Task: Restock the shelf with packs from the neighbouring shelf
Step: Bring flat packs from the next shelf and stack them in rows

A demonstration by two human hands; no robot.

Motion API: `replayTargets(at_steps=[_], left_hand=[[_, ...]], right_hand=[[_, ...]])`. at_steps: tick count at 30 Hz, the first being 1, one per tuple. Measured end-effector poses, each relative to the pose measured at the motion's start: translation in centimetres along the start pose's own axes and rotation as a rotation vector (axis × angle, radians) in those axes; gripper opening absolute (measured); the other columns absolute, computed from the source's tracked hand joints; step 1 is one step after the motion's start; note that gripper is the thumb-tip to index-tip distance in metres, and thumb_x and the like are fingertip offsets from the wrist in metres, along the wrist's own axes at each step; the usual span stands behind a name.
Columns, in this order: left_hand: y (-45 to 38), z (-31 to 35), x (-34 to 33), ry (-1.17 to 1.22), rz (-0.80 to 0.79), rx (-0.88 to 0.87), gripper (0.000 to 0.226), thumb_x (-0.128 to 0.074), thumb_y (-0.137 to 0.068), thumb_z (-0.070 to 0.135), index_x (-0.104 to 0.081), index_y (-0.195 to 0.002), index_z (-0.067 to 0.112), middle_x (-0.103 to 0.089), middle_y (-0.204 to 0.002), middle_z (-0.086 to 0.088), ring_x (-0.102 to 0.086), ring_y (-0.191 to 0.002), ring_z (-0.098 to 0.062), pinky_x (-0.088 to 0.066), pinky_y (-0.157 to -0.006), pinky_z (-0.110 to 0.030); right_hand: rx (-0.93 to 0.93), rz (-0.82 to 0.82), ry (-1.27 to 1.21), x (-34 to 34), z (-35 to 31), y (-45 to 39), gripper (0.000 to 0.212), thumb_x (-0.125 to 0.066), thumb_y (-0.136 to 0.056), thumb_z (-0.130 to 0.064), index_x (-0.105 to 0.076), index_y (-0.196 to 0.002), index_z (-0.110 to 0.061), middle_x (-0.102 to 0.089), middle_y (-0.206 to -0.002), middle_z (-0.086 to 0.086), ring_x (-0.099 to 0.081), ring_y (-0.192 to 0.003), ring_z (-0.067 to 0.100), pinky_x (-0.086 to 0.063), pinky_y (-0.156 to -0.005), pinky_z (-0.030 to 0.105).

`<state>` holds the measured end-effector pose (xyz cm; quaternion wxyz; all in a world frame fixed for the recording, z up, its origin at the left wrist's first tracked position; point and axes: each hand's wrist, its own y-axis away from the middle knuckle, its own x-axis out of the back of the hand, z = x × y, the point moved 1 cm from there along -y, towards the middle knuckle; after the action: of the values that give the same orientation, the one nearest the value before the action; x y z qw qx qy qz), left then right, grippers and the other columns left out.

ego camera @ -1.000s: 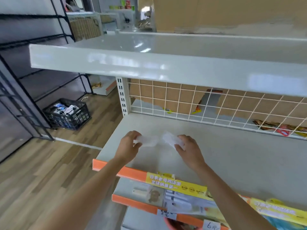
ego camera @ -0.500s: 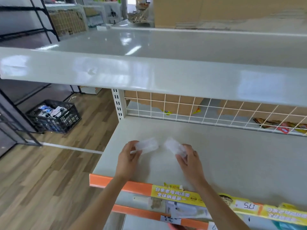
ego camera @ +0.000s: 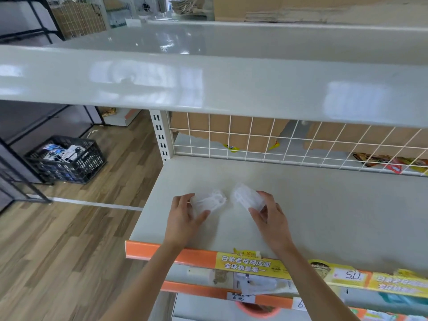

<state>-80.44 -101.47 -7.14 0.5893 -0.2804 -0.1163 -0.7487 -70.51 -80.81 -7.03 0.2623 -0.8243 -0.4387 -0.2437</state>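
My left hand [ego camera: 183, 218] pinches one crinkly clear pack [ego camera: 208, 201] — thumb under, fingers curled over. My right hand [ego camera: 271, 218] grips another translucent pack [ego camera: 246, 196], both low over the matte grey shelf [ego camera: 324, 216].

Both clear packs [ego camera: 209, 201] are too blurred to tell their contents; at 5 o'clock the frame edge cuts the labels [ego camera: 398, 284].

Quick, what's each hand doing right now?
Left hand: holds a clear pack.
Right hand: holds another clear pack.
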Motion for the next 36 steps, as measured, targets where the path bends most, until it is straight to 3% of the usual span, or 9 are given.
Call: replayTargets(at_steps=[3, 9, 11, 14, 17, 23, 30, 33, 36], left_hand=[[0.0, -0.1, 0.0, -0.025, -0.031, -0.007, 0.060, -0.075, -0.075, 0.031, -0.050, -0.126, 0.012, -0.043, -0.111, 0.003, -0.054, -0.089, -0.014, -0.045, -0.081, -0.023], [0.0, 0.0, 0.0, -0.052, -0.053, -0.053, 0.068, -0.077, -0.072, 0.031, -0.045, -0.130, 0.013, -0.042, -0.110, 0.004, -0.050, -0.099, -0.019, -0.046, -0.086, -0.032], [0.1, -0.1, -0.2, -0.067, -0.067, -0.073, 0.069, -0.077, -0.072, 0.029, -0.044, -0.130, 0.014, -0.041, -0.113, 0.002, -0.048, -0.102, -0.018, -0.043, -0.087, -0.028], [0.1, -0.2, -0.2, -0.071, -0.076, -0.098, 0.064, -0.076, -0.073, 0.024, -0.046, -0.129, 0.014, -0.041, -0.115, -0.001, -0.046, -0.104, -0.017, -0.039, -0.088, -0.022], [-0.2, -0.4, -0.2, -0.066, -0.085, -0.131, 0.063, -0.077, -0.072, 0.022, -0.048, -0.128, 0.015, -0.042, -0.109, -0.001, -0.047, -0.101, -0.016, -0.038, -0.085, -0.019], [-1.1, -1.3, 0.8, -0.047, -0.244, -0.149, 0.062, -0.077, -0.073, 0.022, -0.051, -0.128, 0.014, -0.046, -0.107, 0.002, -0.048, -0.096, -0.015, -0.037, -0.079, -0.009], [-1.4, -1.3, 1.6, 0.004, -0.334, -0.127, 0.055, -0.075, -0.073, 0.026, -0.055, -0.122, 0.014, -0.049, -0.102, 0.002, -0.051, -0.088, -0.010, -0.037, -0.074, -0.004], [-1.6, -0.6, 2.2, 0.077, -0.306, 0.006, 0.033, -0.057, -0.087, 0.045, -0.066, -0.096, 0.014, -0.055, -0.088, 0.004, -0.054, -0.079, -0.007, -0.038, -0.073, -0.014], [-2.0, -0.3, 2.3, 0.079, -0.250, 0.028, 0.065, -0.038, -0.088, 0.060, -0.058, -0.074, 0.000, -0.057, -0.076, -0.005, -0.052, -0.070, -0.013, -0.037, -0.066, -0.024]], right_hand=[[0.043, 0.003, 0.085, -0.1, 0.0, -0.3, 0.039, -0.061, -0.086, -0.019, -0.047, -0.123, -0.019, -0.054, -0.095, 0.000, -0.045, -0.092, 0.016, -0.041, -0.074, 0.027], [0.019, -0.040, 0.254, 0.1, -0.7, -0.9, 0.060, -0.066, -0.081, -0.027, -0.040, -0.133, -0.013, -0.048, -0.119, 0.008, -0.040, -0.113, 0.026, -0.037, -0.091, 0.037], [0.134, 0.078, 0.377, 0.1, -1.4, -1.1, 0.060, -0.066, -0.076, -0.033, -0.044, -0.128, -0.012, -0.049, -0.118, 0.010, -0.041, -0.107, 0.027, -0.041, -0.085, 0.043], [0.383, 0.175, 0.359, 0.1, -3.7, -0.8, 0.042, -0.049, -0.078, -0.029, -0.047, -0.118, -0.017, -0.047, -0.115, 0.006, -0.044, -0.102, 0.023, -0.044, -0.081, 0.035], [0.467, -0.019, 0.185, -1.3, -6.1, -0.2, 0.034, -0.051, -0.080, -0.010, -0.053, -0.113, -0.016, -0.050, -0.110, 0.001, -0.051, -0.096, 0.016, -0.043, -0.079, 0.021], [0.377, -0.356, 0.289, -3.5, -4.8, -0.8, 0.054, -0.055, -0.084, -0.010, -0.041, -0.136, -0.020, -0.034, -0.141, -0.005, -0.027, -0.130, 0.013, -0.030, -0.105, 0.025], [0.340, -0.425, 0.184, -3.3, -4.4, -1.4, 0.047, -0.059, -0.085, -0.012, -0.048, -0.129, -0.021, -0.038, -0.137, -0.006, -0.038, -0.119, 0.012, -0.036, -0.093, 0.020], [0.233, -0.406, 0.092, -2.4, -5.1, -2.1, 0.036, -0.059, -0.089, -0.023, -0.050, -0.123, -0.018, -0.054, -0.108, -0.001, -0.051, -0.097, 0.013, -0.041, -0.085, 0.024], [0.157, -0.402, 0.021, -2.3, -5.4, -2.3, 0.030, -0.052, -0.093, -0.025, -0.047, -0.122, -0.016, -0.054, -0.093, 0.002, -0.053, -0.079, 0.011, -0.040, -0.071, 0.019]])
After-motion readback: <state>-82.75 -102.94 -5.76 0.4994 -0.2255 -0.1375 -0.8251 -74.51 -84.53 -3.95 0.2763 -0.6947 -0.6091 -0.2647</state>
